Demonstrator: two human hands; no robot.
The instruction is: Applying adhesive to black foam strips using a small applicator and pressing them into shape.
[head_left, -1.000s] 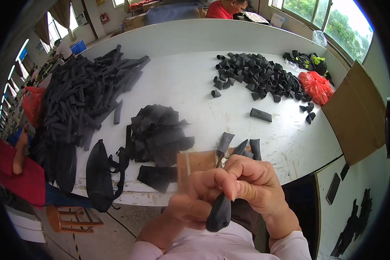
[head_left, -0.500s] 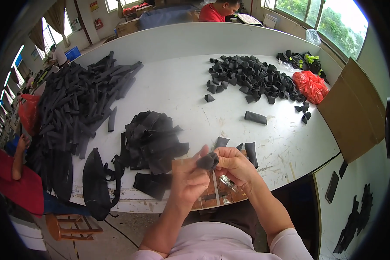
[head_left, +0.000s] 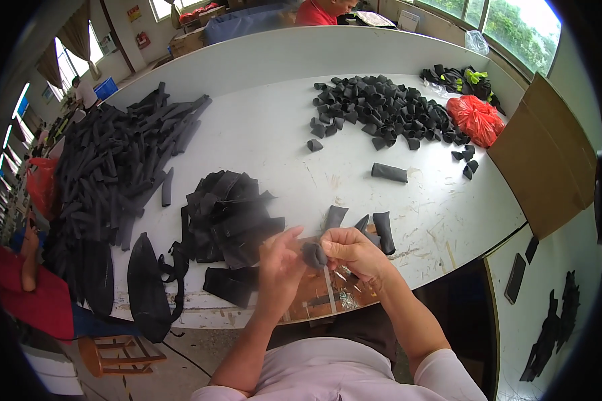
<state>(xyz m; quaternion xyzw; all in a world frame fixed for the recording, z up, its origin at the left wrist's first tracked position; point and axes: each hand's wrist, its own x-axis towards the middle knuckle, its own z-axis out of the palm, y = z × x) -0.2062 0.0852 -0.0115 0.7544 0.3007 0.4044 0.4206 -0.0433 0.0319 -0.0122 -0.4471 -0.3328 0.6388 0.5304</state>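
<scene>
Over the table's front edge, my right hand [head_left: 356,252] pinches a small folded black fabric tube [head_left: 314,256] between thumb and fingers. Just left of it, my left hand [head_left: 281,264] is open, thumb raised and fingers loosely apart; slight blur hides whether a fingertip touches the tube. Beneath both hands lies a brown board [head_left: 314,294] with a pale strip across it. Flat black tubes [head_left: 383,232] rest just beyond my right hand. Left of my left hand is a heap of flat black fabric pieces [head_left: 224,214].
Long black strips [head_left: 114,160] are piled at the left. Several short folded black tubes [head_left: 388,107] form a heap at the far right, by a red plastic bag [head_left: 475,120]. A cardboard sheet [head_left: 545,157] stands at the right edge. A person in red [head_left: 30,291] is at the left.
My left hand has loosened from the black tube and moved slightly left, its fingers opening. My right hand still holds the tube, now turned and a little lower. The view has shifted slightly.
</scene>
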